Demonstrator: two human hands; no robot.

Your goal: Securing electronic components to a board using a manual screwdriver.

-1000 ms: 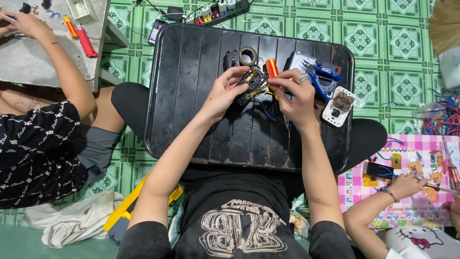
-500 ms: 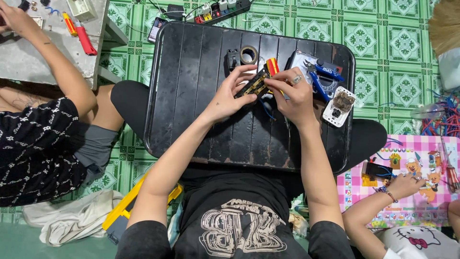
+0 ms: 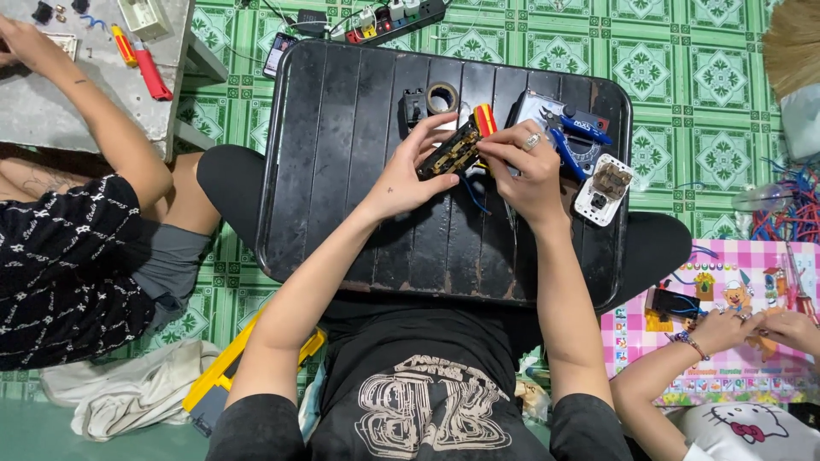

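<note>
Two hands meet over the far half of the black tray (image 3: 342, 171), near its far edge and a little right of middle. The left hand (image 3: 401, 175) pinches a dark socket insert (image 3: 451, 154) between thumb and fingertips, gripping its near-left end. The insert's long axis runs on a slant, from near-left up to far-right, tilted off the tray surface. The right hand (image 3: 525, 171) comes in from the other side, its fingers pressed together around a red-and-yellow screwdriver (image 3: 484, 119) whose handle sticks up at the insert's far-right end; the tip itself is hidden behind the fingers. So the tool meets the insert at the end opposite the left hand's pinch, and the right hand is the nearer one to that end. A thin blue wire (image 3: 474, 195) trails from under the insert toward the near edge.

Just beyond the hands, by the far edge, lie a roll of dark tape (image 3: 442, 96) and a small black switch part (image 3: 415, 107). Toward the tray's far-right corner rest blue-handled pliers (image 3: 574, 137) on a dark card, and at the right edge a white rectangular socket plate (image 3: 602, 189) with a brown centre. Off the tray, a black power strip (image 3: 389, 19) lies on the green patterned floor (image 3: 700, 77), and a pink checked mat (image 3: 726, 282) with cartoon pictures sits to the right, under another person's hands.
</note>
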